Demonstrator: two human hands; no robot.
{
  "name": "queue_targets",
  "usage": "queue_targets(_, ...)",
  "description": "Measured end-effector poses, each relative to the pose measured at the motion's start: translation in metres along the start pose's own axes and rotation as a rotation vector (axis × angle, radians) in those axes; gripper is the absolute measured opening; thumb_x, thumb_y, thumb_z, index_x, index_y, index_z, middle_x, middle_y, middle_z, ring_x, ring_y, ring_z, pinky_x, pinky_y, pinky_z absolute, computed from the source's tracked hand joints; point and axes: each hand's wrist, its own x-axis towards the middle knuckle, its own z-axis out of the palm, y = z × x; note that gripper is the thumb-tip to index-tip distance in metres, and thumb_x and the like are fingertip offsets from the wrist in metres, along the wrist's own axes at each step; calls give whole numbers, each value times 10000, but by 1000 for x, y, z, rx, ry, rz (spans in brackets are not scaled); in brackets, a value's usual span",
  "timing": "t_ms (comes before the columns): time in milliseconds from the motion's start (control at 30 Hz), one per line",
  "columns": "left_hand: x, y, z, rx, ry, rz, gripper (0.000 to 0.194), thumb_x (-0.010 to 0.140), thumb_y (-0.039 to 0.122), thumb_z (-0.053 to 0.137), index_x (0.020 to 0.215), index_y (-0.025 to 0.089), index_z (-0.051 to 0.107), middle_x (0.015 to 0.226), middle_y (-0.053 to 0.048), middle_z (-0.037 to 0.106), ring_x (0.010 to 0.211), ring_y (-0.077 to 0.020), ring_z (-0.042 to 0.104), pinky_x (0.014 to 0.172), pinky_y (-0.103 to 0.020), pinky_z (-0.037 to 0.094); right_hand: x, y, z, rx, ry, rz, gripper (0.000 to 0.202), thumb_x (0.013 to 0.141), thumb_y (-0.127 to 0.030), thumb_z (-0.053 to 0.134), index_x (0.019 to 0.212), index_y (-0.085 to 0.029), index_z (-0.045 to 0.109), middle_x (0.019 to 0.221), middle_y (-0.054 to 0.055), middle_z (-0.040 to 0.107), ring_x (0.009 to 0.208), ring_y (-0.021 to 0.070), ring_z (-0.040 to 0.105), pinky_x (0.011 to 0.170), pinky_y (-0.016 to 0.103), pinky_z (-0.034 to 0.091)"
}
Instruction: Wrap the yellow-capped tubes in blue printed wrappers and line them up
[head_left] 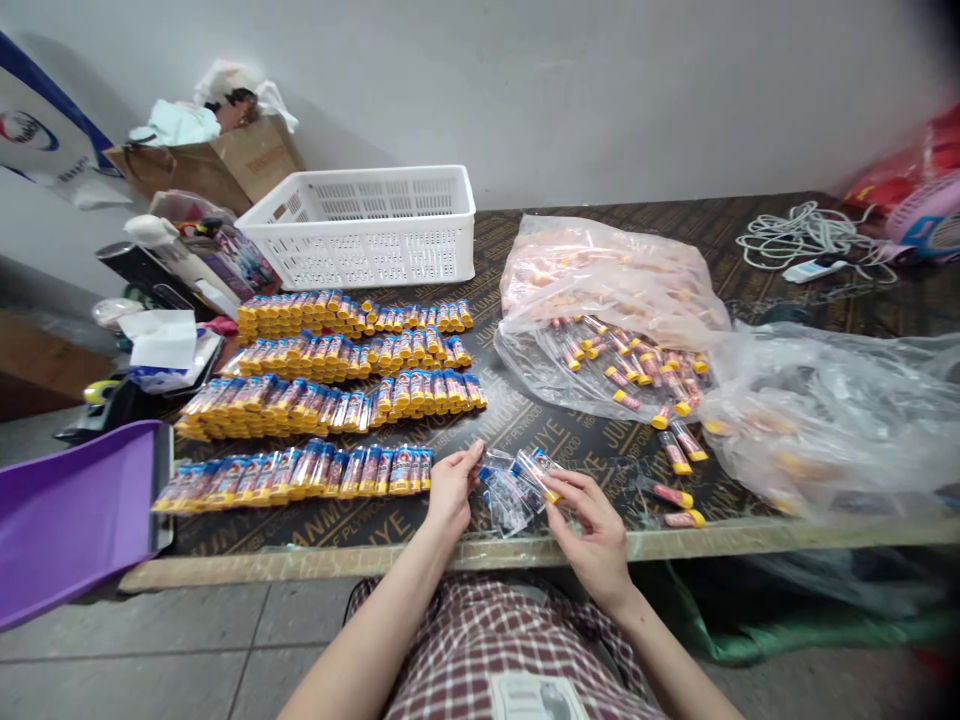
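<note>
A: What is held by the right hand [592, 525]?

B: A small clear tube [538, 476] with a yellow end is grasped between thumb and fingers; it is tilted over the front part of the black table [375, 532], its yellow end turned towards the hand

A: And the left hand [452, 490]?

B: Its thumb and forefinger are brought together just beside some crumpled clear film [506, 508], on which bits of blue are seen; whether the film is pinched cannot be told

A: What is found to the left?

B: Four rows of tubes [337, 408], yellow at the base and blue above, are lined up on the table, with a white basket [367, 252] placed behind them; a purple dustpan [82, 520] is seen at the far left

A: And to the right?

B: A pile of loose tubes [637, 362] is seen at the mouth of a large plastic bag [607, 265]; a few stray tubes [673, 455] are scattered nearer the front edge, and a coiled white cable [799, 235] is left towards the back
</note>
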Motion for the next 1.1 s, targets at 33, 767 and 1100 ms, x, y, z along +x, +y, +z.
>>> queue_targets(33, -1, 0, 1, -13, 3, -4, 447, 393, 439, 845, 541, 111, 580, 464, 63, 478, 432, -18, 379, 426, -147, 300, 0, -1, 0, -19, 2, -23, 325, 822, -120, 561, 1105, -260, 639, 1097, 71, 585, 1022, 211, 575, 903, 388, 474)
queue_targets(767, -36, 0, 5, 191, -543, -117, 416, 583, 339, 801, 870, 86, 640, 732, -40, 665, 579, -88, 587, 556, -199, 467, 5, 9, 6, 21, -169, -98, 748, 724, -94, 554, 1394, -296, 289, 1354, 97, 358, 1103, 234, 510, 922, 429, 480)
queue_targets(1100, -50, 0, 7, 243, -583, -175, 388, 573, 417, 786, 712, 108, 597, 625, 15, 578, 532, -77, 531, 531, -210, 439, 9, 9, 0, 138, -399, -104, 865, 592, -46, 507, 1398, -257, 273, 1363, 83, 404, 1270, 280, 406, 1046, 462, 387)
